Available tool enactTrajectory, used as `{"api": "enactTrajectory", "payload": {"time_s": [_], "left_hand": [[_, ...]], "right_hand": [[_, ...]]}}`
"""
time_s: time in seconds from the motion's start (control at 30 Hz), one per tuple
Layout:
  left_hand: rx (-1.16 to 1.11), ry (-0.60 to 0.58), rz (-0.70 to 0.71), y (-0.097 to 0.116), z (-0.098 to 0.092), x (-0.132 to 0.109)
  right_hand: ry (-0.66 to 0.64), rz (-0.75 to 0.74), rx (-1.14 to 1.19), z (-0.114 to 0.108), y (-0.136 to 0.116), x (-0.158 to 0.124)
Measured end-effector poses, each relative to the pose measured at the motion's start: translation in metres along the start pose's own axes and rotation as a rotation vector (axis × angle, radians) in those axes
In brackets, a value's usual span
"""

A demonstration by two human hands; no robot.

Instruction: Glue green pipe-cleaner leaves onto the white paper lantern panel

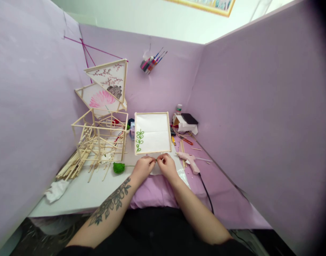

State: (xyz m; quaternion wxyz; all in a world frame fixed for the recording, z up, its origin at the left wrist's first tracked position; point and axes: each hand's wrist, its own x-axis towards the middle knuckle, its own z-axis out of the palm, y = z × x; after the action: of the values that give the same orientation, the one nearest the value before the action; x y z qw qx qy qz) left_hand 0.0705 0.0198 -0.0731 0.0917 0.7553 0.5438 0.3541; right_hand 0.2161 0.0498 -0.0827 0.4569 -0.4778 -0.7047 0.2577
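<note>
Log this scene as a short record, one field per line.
Left hand: pinching, apparently a green strand
Right hand: close beside it, apparently pinching the strand too
Green yarn ball: left of the hands
Framed panel: beyond the hands, green sprig along its left side
Glue gun: lying on the right
Stick frame: on the left, by loose sticks

Green yarn ball (118, 168) on tabletop (85, 193), strand (129, 165) straight.

Soft, even light fills the view, brightest on the pale upper wall (141, 17) and dim beneath the table (80, 199) — with dark vignetting down the right edge and fine detail slightly blurred.
</note>
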Motion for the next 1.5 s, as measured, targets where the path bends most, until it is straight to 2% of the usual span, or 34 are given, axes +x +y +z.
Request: {"api": "enactTrajectory", "payload": {"time_s": [0.17, 0.3, 0.47, 0.63, 0.77, 0.83, 1.13, 1.5], "left_hand": [[-0.068, 0.012, -0.027, 0.002, 0.001, 0.001], [-0.094, 0.04, -0.071, 0.004, 0.001, 0.003], [-0.076, 0.045, -0.096, 0.003, 0.001, 0.003], [0.017, 0.019, -0.049, 0.002, -0.003, 0.002], [0.095, -0.019, 0.001, 0.002, -0.005, 0.002], [0.116, -0.031, 0.017, 0.001, -0.005, 0.002], [0.037, 0.001, -0.013, -0.001, -0.001, 0.001], [-0.143, 0.017, -0.141, 0.005, -0.002, 0.004]], "right_hand": [[-0.002, 0.061, 0.104, 0.0, 0.0, 0.002], [-0.051, 0.104, 0.183, 0.001, 0.002, 0.004], [-0.079, 0.107, 0.21, 0.002, 0.003, 0.006], [0.017, 0.03, 0.1, -0.001, -0.002, 0.0], [-0.044, -0.143, -0.153, 0.0, -0.005, -0.007], [-0.071, -0.158, -0.229, 0.0, -0.005, -0.008], [-0.02, 0.024, 0.019, 0.001, 0.001, 0.001], [-0.096, 0.211, 0.262, 0.002, 0.005, 0.004]]}}
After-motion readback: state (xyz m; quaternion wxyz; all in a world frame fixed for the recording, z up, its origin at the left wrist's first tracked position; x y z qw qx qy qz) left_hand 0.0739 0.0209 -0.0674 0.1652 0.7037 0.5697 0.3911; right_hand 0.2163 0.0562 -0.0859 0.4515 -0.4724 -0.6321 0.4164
